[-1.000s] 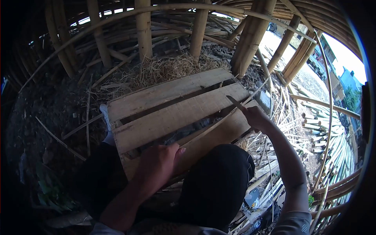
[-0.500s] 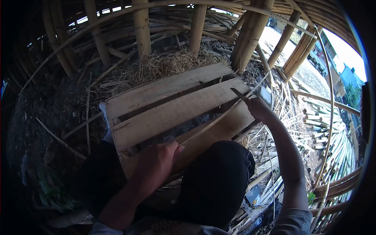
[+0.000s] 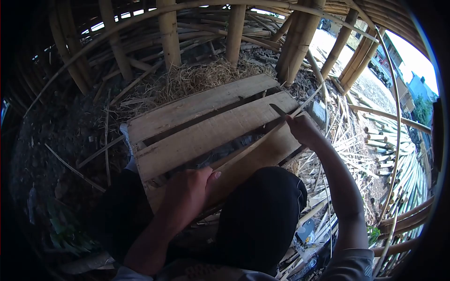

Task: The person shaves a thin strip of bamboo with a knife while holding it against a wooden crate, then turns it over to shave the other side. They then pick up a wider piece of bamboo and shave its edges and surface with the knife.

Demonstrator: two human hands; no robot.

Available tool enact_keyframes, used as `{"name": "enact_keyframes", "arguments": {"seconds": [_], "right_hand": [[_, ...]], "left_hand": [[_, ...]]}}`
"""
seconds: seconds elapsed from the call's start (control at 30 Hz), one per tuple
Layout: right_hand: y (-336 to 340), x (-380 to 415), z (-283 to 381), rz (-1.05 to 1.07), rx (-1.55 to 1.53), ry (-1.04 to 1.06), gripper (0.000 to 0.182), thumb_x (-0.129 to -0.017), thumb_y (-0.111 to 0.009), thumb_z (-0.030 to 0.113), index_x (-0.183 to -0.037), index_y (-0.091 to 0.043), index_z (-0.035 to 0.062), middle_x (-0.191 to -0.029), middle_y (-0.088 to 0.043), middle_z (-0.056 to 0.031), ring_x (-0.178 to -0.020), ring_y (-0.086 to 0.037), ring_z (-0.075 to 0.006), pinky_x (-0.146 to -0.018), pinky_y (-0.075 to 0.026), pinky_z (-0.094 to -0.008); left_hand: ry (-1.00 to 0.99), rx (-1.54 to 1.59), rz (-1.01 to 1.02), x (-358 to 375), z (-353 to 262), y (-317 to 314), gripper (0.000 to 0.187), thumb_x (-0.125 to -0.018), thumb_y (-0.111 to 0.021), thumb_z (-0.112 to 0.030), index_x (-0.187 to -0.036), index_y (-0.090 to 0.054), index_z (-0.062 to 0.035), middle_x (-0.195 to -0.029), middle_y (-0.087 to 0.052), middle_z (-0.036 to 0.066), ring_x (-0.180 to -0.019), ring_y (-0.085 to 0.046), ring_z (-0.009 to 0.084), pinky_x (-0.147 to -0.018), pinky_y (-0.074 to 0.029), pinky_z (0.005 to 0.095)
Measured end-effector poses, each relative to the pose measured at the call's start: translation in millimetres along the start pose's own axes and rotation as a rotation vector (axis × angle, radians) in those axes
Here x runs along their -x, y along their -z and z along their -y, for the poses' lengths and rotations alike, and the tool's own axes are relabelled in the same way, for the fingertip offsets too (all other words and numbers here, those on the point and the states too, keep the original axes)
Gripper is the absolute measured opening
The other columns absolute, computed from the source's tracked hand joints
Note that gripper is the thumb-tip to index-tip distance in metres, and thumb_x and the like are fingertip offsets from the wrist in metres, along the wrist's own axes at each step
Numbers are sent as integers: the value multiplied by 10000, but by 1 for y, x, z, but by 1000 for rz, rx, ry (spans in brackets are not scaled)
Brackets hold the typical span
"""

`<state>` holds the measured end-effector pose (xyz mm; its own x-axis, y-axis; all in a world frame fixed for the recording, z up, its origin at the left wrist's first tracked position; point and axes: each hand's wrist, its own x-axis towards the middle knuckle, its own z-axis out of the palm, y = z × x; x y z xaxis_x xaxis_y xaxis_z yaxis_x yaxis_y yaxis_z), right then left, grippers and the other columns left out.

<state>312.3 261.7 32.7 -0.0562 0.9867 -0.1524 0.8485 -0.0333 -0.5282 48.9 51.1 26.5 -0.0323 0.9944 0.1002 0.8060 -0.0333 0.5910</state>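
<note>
My right hand (image 3: pixel 302 129) is closed around the handle of a knife (image 3: pixel 277 110), its dark blade pointing up and left over the right end of a slatted wooden bench (image 3: pixel 211 129). A thin pale bamboo strip (image 3: pixel 310 99) sticks out beyond the knife toward the upper right. It appears to run back along the near slat to my left hand (image 3: pixel 190 189), which is closed in a fist with the thumb on top. Part of the strip is hard to tell from the slat's edge, and the fist hides its near end.
My knee (image 3: pixel 262 210) is against the bench's near side. Dry shavings (image 3: pixel 192 82) lie behind it, before upright bamboo posts (image 3: pixel 168 37). Bamboo poles (image 3: pixel 398 173) are stacked at the right. A dark phone-like object (image 3: pixel 305 229) lies among strips at lower right.
My right hand and the knife have shifted slightly left along the strip, toward my left hand. My left hand stays in nearly the same place.
</note>
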Motion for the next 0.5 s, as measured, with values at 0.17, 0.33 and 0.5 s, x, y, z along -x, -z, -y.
{"name": "enact_keyframes", "arguments": {"seconds": [0.17,0.33,0.5], "right_hand": [[-14,9,2,140,105,175,590,-1007,-406,454,-858,-637,-68,-536,-544,-107,-416,-563,-204,-378,-460,-346],[-17,54,39,244,156,328,552,-1013,-413,428,-883,-654,-52,-570,-574,-130,-495,-625,-224,-453,-470,-357],[-1,17,27,176,41,63,520,-1012,-424,418,-850,-650,-22,-565,-552,-85,-503,-576,-165,-463,-465,-345]], "left_hand": [[11,21,18,0,2,-2,351,-968,-518,-304,-798,-611,-12,-700,-618,219,-710,-636,398,-655,-479,475],[-4,16,-5,-1,1,-3,345,-969,-522,-288,-794,-610,-4,-695,-616,223,-712,-636,403,-657,-483,471],[0,34,-7,2,-1,-1,346,-968,-524,-277,-786,-608,5,-699,-617,224,-715,-635,407,-669,-487,474]]}}
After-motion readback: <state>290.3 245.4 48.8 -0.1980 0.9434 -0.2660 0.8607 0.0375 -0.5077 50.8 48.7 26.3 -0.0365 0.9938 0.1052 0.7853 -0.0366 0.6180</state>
